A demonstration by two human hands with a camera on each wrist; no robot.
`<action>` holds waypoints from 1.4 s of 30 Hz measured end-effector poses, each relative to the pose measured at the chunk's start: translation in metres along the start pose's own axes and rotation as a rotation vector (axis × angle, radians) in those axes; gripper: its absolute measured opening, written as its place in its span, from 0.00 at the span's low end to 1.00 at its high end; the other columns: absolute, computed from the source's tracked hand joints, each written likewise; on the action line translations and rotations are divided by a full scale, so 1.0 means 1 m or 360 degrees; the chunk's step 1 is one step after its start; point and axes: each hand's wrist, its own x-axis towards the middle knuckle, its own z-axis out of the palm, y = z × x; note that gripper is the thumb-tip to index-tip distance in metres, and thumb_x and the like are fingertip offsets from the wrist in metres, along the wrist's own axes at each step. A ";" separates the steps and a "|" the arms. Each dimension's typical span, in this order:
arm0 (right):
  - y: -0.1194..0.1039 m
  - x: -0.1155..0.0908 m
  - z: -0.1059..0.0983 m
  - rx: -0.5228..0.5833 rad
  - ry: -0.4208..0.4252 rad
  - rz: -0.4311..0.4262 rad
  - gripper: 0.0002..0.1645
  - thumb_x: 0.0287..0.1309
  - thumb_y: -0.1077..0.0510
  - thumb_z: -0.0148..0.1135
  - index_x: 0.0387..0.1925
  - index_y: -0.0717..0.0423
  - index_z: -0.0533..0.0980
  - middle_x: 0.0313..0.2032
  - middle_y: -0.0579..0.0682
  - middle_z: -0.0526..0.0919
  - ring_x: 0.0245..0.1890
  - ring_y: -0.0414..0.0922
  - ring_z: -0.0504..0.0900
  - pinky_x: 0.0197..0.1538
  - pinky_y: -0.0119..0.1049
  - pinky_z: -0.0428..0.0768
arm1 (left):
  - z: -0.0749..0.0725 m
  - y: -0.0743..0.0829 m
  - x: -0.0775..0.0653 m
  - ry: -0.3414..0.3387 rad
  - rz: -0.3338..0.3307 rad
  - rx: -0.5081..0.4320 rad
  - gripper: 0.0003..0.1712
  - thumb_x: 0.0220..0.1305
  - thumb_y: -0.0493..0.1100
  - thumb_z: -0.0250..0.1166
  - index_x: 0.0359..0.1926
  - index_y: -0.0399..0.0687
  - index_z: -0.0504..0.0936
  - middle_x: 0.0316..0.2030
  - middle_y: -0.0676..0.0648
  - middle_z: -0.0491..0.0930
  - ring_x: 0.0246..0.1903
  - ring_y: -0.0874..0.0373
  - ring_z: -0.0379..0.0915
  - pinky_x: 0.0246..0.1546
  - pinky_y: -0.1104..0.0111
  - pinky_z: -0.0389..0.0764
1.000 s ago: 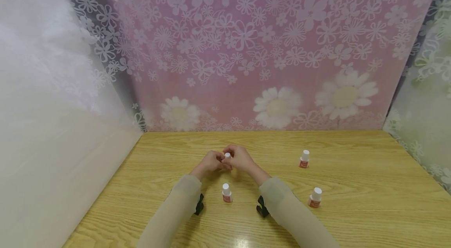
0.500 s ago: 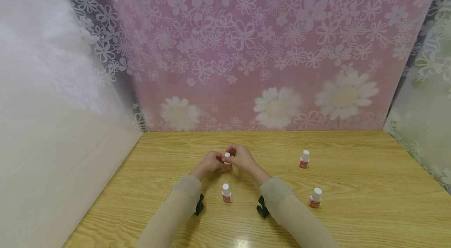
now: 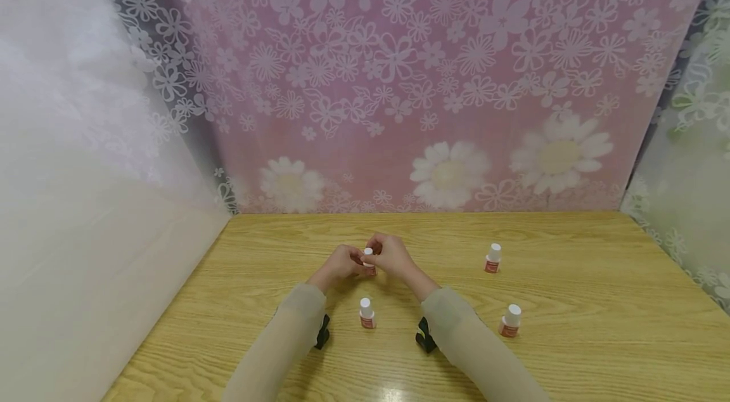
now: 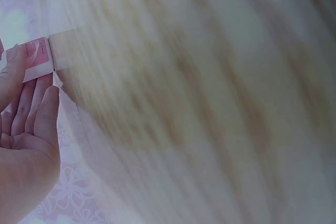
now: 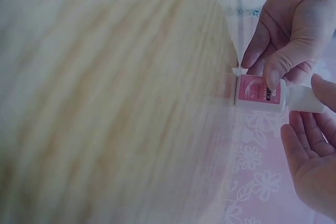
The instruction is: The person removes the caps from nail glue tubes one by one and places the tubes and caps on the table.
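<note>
A small white bottle (image 3: 370,269) with a red-pink label stands upright on the table between my two hands. My left hand (image 3: 343,261) grips its body, the thumb lying across the label in the left wrist view. At the white cap (image 5: 306,99), my right hand (image 3: 393,256) pinches with thumb and fingers. The cap is on the bottle. Closer to me, between the forearms, a second bottle (image 3: 367,314) of the same kind stands upright. In the head view the fingers hide part of the held bottle.
Two more such bottles stand on the right, one farther back (image 3: 493,259) and one nearer (image 3: 510,321). The wood-grain table (image 3: 593,275) meets a pink flowered curtain (image 3: 365,155) behind. A pale sheet (image 3: 114,212) bounds the left side.
The right hand's fingers have shifted slightly to the right around the cap, so more of the red label shows. The left hand and the other bottles have stayed in place.
</note>
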 end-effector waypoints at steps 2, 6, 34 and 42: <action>0.000 0.000 0.000 -0.0001 -0.0006 -0.0019 0.09 0.46 0.63 0.66 0.30 0.61 0.75 0.25 0.48 0.77 0.28 0.42 0.75 0.30 0.33 0.74 | 0.000 0.000 0.000 0.0001 0.0002 -0.0016 0.07 0.46 0.35 0.69 0.28 0.35 0.82 0.22 0.46 0.80 0.24 0.63 0.72 0.26 0.73 0.70; 0.001 0.001 0.000 0.0013 -0.0014 -0.0013 0.09 0.47 0.64 0.65 0.32 0.62 0.75 0.26 0.48 0.77 0.29 0.42 0.76 0.32 0.33 0.74 | -0.001 -0.001 0.001 0.0002 0.0019 -0.0016 0.08 0.46 0.35 0.69 0.28 0.35 0.82 0.22 0.46 0.80 0.23 0.63 0.71 0.26 0.72 0.70; 0.000 0.000 0.002 0.0027 -0.0071 -0.0005 0.16 0.48 0.61 0.64 0.40 0.65 0.75 0.36 0.53 0.78 0.38 0.47 0.76 0.40 0.40 0.74 | 0.000 0.004 -0.004 -0.0007 0.0017 -0.0046 0.02 0.48 0.29 0.65 0.27 0.32 0.81 0.23 0.44 0.80 0.23 0.63 0.69 0.24 0.72 0.67; 0.000 -0.001 0.002 0.0011 -0.0028 0.0056 0.12 0.46 0.58 0.67 0.32 0.59 0.74 0.26 0.47 0.77 0.28 0.41 0.74 0.31 0.34 0.73 | 0.001 0.004 -0.003 -0.0001 0.0005 -0.0043 0.05 0.48 0.30 0.65 0.30 0.32 0.81 0.26 0.42 0.81 0.25 0.64 0.71 0.26 0.73 0.68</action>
